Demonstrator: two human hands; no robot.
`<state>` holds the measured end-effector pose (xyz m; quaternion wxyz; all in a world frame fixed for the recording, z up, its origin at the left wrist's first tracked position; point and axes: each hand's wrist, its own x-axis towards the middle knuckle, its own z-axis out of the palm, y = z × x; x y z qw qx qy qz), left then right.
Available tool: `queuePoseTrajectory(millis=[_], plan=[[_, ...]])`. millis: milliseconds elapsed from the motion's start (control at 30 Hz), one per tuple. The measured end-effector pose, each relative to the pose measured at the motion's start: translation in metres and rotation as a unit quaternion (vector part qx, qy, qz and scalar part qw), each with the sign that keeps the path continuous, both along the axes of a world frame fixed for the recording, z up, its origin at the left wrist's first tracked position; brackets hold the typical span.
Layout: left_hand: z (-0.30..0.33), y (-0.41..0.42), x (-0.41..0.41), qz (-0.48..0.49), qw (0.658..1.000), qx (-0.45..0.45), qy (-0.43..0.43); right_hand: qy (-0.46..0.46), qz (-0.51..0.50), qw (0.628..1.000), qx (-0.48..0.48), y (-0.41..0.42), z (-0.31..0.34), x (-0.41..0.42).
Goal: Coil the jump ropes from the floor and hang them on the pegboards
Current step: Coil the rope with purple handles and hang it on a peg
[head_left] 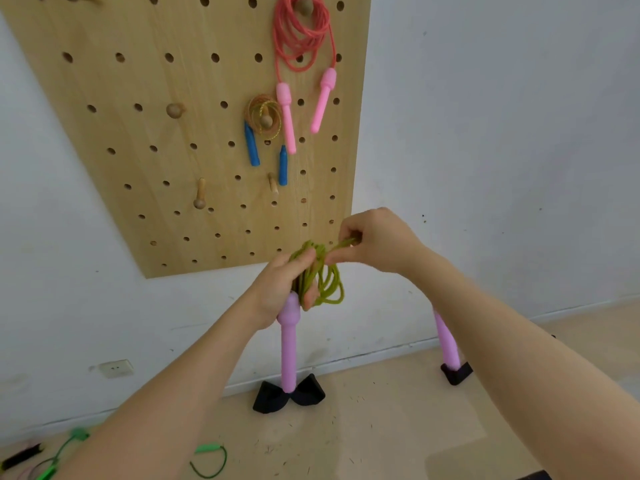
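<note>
My left hand point(282, 289) grips a coiled olive-green jump rope point(329, 284) in front of the wall, below the wooden pegboard point(156, 133). One purple handle point(289, 344) hangs down from that hand. My right hand point(372, 242) pinches a strand of the same rope just above the coil. The second purple handle point(446, 341) hangs behind my right forearm. On the pegboard a red rope with pink handles point(304, 39) hangs from a top peg, and a small multicoloured rope with blue handles point(265, 114) hangs from a lower peg.
Bare wooden pegs stick out at the middle left point(175, 110) and lower down point(200, 197). A green jump rope point(207, 459) lies on the floor at the lower left. Two black wedge-shaped stands point(289, 396) sit at the wall's base. A wall socket point(116, 368) is low at left.
</note>
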<state>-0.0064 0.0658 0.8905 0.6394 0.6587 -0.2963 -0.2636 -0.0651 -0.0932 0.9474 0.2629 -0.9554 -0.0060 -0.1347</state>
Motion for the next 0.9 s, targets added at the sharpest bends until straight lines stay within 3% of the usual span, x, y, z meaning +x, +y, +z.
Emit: queuePoseTrajectory(millis=[100,200,300,467,633,733,800,900], plan=[[0.004,0.006,0.002,-0.1,0.989,-0.062,0.092,0.005,0.005,0.99,0.139,-0.01,-0.008,0.002],[0.014,0.011,0.002,-0.168,0.966,-0.126,0.153,0.044,0.064,0.954,0.288,-0.009,-0.024,0.006],[0.016,0.013,0.003,-0.128,0.952,-0.201,0.191,0.043,0.059,0.924,0.375,0.004,-0.035,0.013],[0.011,0.021,0.011,-0.02,0.956,-0.252,0.145,0.141,0.025,0.851,0.505,0.024,-0.05,0.02],[0.002,0.026,0.018,0.104,0.961,-0.24,0.094,0.189,0.001,0.804,0.563,0.044,-0.049,0.019],[-0.002,0.019,0.019,0.158,0.925,-0.304,0.166,0.146,-0.028,0.858,0.491,0.063,-0.059,0.031],[-0.005,0.018,0.021,0.153,0.914,-0.327,0.185,0.107,0.013,0.89,0.442,0.069,-0.069,0.036],[-0.006,0.027,0.023,0.126,0.941,-0.285,0.134,0.169,0.105,0.87,0.451,0.054,-0.065,0.034]])
